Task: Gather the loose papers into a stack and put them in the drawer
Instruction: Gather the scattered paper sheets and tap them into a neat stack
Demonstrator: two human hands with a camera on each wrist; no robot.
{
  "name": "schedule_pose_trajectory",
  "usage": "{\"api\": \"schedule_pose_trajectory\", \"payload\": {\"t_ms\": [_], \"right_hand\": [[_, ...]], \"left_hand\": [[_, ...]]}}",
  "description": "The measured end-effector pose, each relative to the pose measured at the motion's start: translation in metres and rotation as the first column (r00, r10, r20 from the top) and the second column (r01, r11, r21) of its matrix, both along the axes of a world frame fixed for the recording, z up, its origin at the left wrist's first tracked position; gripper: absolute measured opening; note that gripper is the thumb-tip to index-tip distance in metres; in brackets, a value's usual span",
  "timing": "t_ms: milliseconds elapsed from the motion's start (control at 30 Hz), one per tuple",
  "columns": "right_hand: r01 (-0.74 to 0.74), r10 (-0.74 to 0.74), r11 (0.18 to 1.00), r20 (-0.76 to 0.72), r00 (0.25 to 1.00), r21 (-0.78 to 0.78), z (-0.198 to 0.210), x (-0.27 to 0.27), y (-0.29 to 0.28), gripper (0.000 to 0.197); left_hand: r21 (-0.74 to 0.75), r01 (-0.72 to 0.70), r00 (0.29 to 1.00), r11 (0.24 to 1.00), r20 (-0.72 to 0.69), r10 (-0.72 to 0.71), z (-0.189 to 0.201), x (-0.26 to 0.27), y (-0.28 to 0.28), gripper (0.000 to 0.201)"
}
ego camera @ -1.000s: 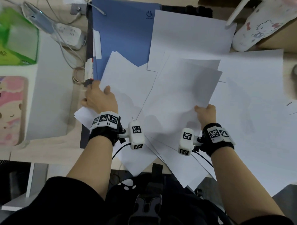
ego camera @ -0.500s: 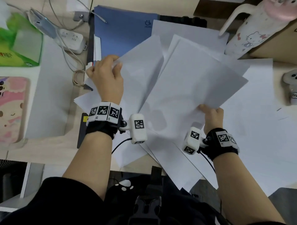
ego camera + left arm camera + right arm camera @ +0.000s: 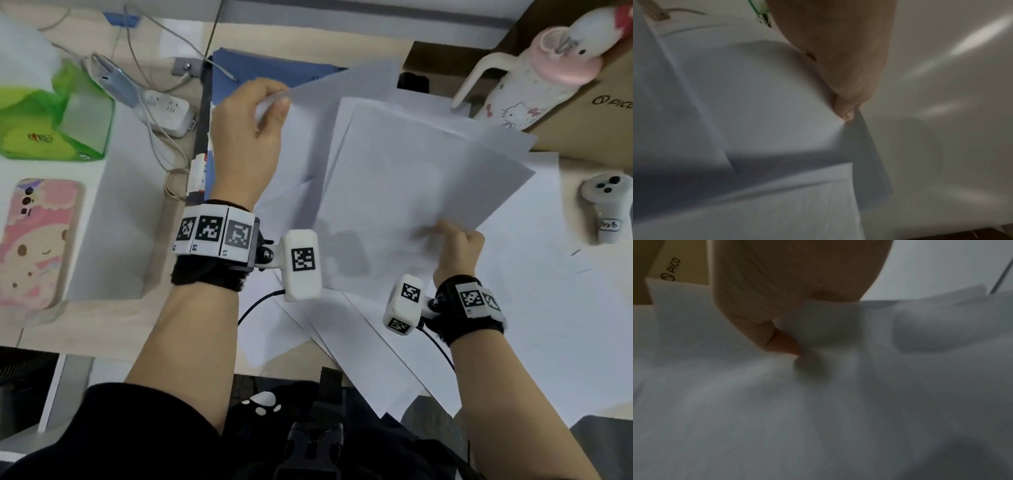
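Observation:
Several white paper sheets (image 3: 404,178) are lifted off the desk in a loose fan. My left hand (image 3: 270,106) pinches the far left corner of the sheets (image 3: 756,113); the left wrist view shows the thumb pressed on the paper edge. My right hand (image 3: 445,236) grips the near edge of the same bundle, and in the right wrist view a fingertip dents the sheets (image 3: 838,386). More loose sheets (image 3: 359,342) lie flat below, some hanging over the desk's front edge. No drawer is in view.
A blue folder (image 3: 260,72) lies under the papers at the back. A cartoon-print bottle (image 3: 524,85) and a cardboard box (image 3: 589,113) stand at the back right, a white controller (image 3: 606,209) at right. Green tissue pack (image 3: 51,120), power strip (image 3: 164,109) and pink phone (image 3: 37,240) sit left.
Both hands have lifted the sheets off the desk and drawn them together. My left hand moved forward from the desk's left side to the sheets' far corner; the right hand kept its grip.

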State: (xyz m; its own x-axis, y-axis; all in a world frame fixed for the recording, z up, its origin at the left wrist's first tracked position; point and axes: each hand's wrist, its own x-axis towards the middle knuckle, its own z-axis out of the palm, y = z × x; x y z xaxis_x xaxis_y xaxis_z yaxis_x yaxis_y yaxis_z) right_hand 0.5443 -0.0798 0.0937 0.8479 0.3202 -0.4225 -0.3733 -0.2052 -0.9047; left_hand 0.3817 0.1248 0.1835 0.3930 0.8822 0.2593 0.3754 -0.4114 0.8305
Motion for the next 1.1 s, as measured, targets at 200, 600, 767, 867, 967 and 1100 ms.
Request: {"api": "schedule_pose_trajectory", "payload": {"t_ms": [200,600,767,867,967,1100], "right_hand": [[-0.155,0.139,0.977,0.110,0.984,0.146,0.029,0.002,0.023,0.009],[-0.330,0.279,0.927,0.260,0.924,0.177,0.055,-0.009,0.052,0.024],[-0.345,0.281,0.924,0.318,0.906,0.166,0.059,-0.016,0.061,0.025],[-0.316,0.245,0.926,0.306,0.920,0.206,0.064,-0.023,0.066,0.019],[-0.251,0.177,0.932,0.277,0.945,0.260,0.074,-0.028,0.068,0.025],[-0.208,0.125,0.927,0.267,0.956,0.312,0.086,-0.029,0.072,0.022]], "left_hand": [[-0.085,0.154,0.988,0.984,0.032,-0.152,0.019,0.006,-0.012,0.018],[0.000,0.199,0.979,0.980,0.041,-0.199,0.042,-0.004,-0.022,0.008],[0.063,0.086,0.994,0.994,0.055,-0.089,0.038,-0.017,-0.017,0.014],[0.063,-0.028,0.985,0.998,0.172,0.016,0.031,-0.030,-0.010,0.031],[-0.289,-0.028,0.914,0.957,0.380,0.142,0.023,-0.044,-0.007,0.076],[-0.624,0.152,0.951,0.766,0.303,0.059,0.013,-0.050,-0.015,0.087]]}}
